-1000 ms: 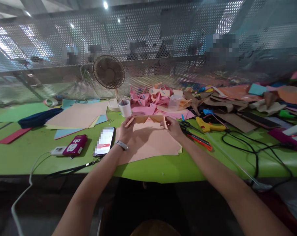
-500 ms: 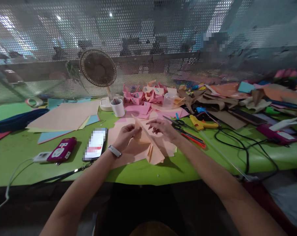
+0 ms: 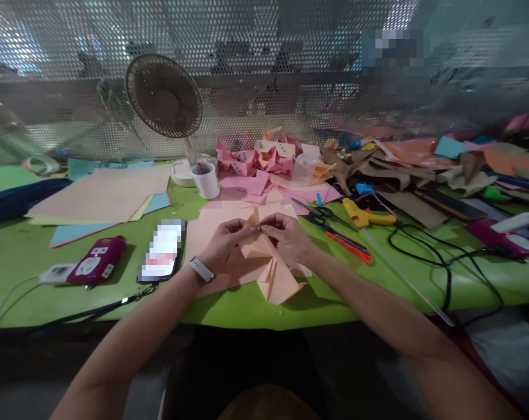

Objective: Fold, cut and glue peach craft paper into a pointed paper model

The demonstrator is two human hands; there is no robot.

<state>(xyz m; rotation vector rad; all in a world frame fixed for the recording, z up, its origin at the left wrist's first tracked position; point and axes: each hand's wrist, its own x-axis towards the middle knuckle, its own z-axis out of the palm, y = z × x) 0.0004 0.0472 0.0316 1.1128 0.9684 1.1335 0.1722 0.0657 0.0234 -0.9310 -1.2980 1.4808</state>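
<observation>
I see the folded peach paper (image 3: 270, 265) above a flat peach sheet (image 3: 212, 224) near the front edge of the green table (image 3: 37, 291), its top corner pinched from both sides. The left hand (image 3: 224, 242) and the right hand (image 3: 288, 236) meet at this corner, fingers closed on the paper, fingertips almost touching. A phone (image 3: 161, 251) lies just left of the sheet, scissors (image 3: 314, 211) to the right.

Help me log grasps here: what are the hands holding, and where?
Both the left hand and right hand pinch the folded peach paper piece at its upper tip, fingertips meeting there.
</observation>
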